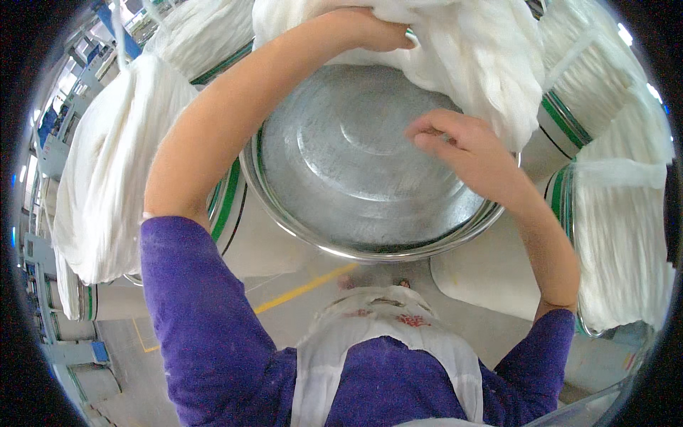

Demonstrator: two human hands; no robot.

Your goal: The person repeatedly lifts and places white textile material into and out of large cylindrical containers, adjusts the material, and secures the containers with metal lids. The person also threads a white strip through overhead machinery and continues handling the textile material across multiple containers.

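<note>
A round metal can (313, 245) stands before me, and its grey metal disc (356, 142) lies bare inside the shiny rim. Thick white fibre sliver (491, 57) is heaped over the can's far side and hangs down at the right. My left hand (380, 32) reaches across to the far side and is closed on the sliver, its fingers partly hidden in the strands. Above the right part of the disc, my right hand (462, 146) has loosely bent fingers with the thumb apart. It holds nothing and is close to the hanging sliver.
More cans stand close around, with white sliver bulging over their tops at the left (107, 178), far left (206, 39) and right (615, 242). Green bands circle these cans. A yellow line (306, 288) marks the grey floor below. Machines line the far left.
</note>
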